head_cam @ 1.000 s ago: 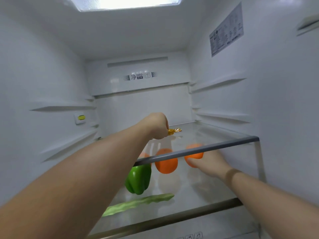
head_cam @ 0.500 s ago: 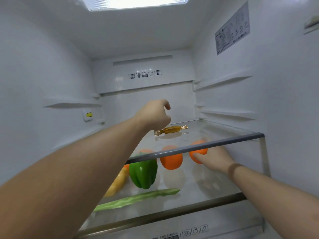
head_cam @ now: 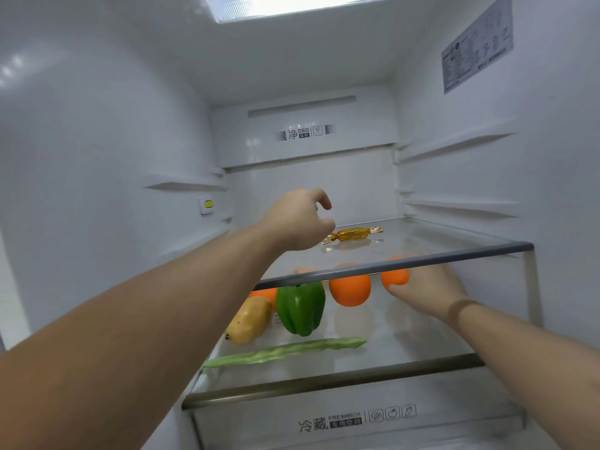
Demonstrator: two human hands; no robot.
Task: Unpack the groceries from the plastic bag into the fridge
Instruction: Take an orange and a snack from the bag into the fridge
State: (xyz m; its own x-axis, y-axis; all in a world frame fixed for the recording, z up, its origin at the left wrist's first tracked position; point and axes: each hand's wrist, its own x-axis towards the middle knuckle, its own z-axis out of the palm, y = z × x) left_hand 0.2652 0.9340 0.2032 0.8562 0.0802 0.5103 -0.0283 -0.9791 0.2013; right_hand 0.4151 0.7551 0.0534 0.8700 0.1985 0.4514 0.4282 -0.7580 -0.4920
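Note:
Inside the open fridge, a gold-wrapped candy (head_cam: 352, 234) lies on the upper glass shelf (head_cam: 454, 251). My left hand (head_cam: 300, 220) hovers just left of it, fingers loosely curled, holding nothing. Below that shelf, my right hand (head_cam: 428, 292) grips an orange (head_cam: 394, 278) at the right of the lower shelf (head_cam: 406, 345). Also on the lower shelf are a second orange (head_cam: 349, 288), a green bell pepper (head_cam: 301, 306), a yellow mango (head_cam: 249, 319), a third orange (head_cam: 263, 293) partly hidden behind them, and a long green gourd (head_cam: 282, 352). No plastic bag is in view.
White fridge walls with shelf rails rise on both sides. A FRESHBOX drawer (head_cam: 344, 420) sits under the lower shelf. A lamp (head_cam: 298, 4) lights the ceiling, and a label (head_cam: 477, 50) is stuck on the right wall.
My left hand let go of the gold candy, which now lies on the upper shelf, and has drawn back and up. My right hand stays on the orange.

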